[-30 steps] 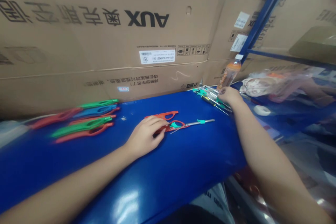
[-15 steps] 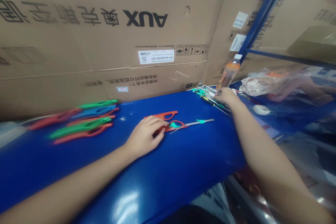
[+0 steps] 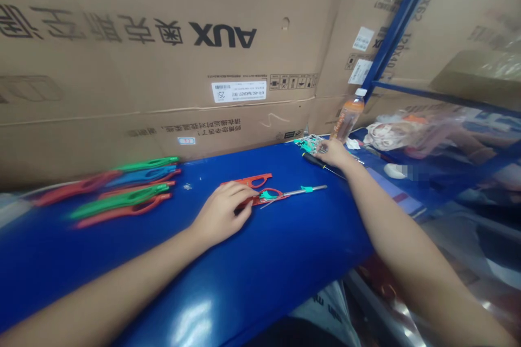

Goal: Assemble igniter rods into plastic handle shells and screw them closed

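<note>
My left hand is closed on the near end of an orange plastic part lying on the blue table. A metal rod with green pieces runs out to the right of that part. At the back right my right hand reaches into a pile of green and metal pieces; its fingertips are close together and what they hold is too small to tell. Just in front of the pile lies a black-handled screwdriver.
Several red, green and blue plastic parts lie at the left. Behind the right hand stands an orange bottle. A large carton backs the table, and a blue frame bar rises at the right.
The view has shifted slightly. My right hand has moved a little left and deeper over the pile of green and metal pieces. My left hand stays on the orange part.
</note>
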{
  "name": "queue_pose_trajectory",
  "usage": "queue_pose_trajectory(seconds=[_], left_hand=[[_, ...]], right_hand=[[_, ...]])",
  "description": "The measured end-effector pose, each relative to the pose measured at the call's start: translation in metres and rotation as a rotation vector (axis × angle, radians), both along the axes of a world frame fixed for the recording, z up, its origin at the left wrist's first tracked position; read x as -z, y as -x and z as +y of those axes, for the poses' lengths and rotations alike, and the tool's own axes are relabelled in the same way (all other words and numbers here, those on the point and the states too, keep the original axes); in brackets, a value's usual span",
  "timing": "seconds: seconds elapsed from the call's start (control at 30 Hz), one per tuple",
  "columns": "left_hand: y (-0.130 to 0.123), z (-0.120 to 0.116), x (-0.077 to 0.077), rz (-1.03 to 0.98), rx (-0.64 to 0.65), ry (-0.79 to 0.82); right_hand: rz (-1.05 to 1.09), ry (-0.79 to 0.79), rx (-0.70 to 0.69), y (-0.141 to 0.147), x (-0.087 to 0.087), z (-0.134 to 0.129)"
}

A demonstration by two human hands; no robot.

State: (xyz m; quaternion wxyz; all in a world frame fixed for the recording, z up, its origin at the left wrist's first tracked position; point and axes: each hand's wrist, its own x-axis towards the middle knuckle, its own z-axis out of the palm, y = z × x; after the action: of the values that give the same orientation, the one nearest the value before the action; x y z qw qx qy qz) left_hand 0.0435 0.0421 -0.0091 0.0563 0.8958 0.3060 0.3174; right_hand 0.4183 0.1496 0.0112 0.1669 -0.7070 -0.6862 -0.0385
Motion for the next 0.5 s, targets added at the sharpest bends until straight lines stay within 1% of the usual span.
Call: queue_pose_trajectory(seconds=[0.13,0.3,0.37,0.43,0.5], left_hand=[[-0.001,0.000,0.001,-0.004,-0.011,0.009],[0.000,0.001,0.002,-0.015,-0.014,0.027],[0.000,0.001,0.002,-0.023,-0.017,0.037],[0.001,0.001,0.002,-0.033,-0.018,0.044],[0.001,0.001,0.002,-0.046,-0.023,0.047]], right_hand=[[0.000,-0.061,-0.029,0.005,-0.001,-0.002],[0.033,-0.183,-0.074,0.020,-0.013,-0.009],[0.078,-0.267,-0.156,0.034,-0.019,-0.015],[0.161,-0.350,-0.269,0.052,-0.023,-0.023],[0.276,-0.366,-0.370,0.074,-0.024,-0.031]])
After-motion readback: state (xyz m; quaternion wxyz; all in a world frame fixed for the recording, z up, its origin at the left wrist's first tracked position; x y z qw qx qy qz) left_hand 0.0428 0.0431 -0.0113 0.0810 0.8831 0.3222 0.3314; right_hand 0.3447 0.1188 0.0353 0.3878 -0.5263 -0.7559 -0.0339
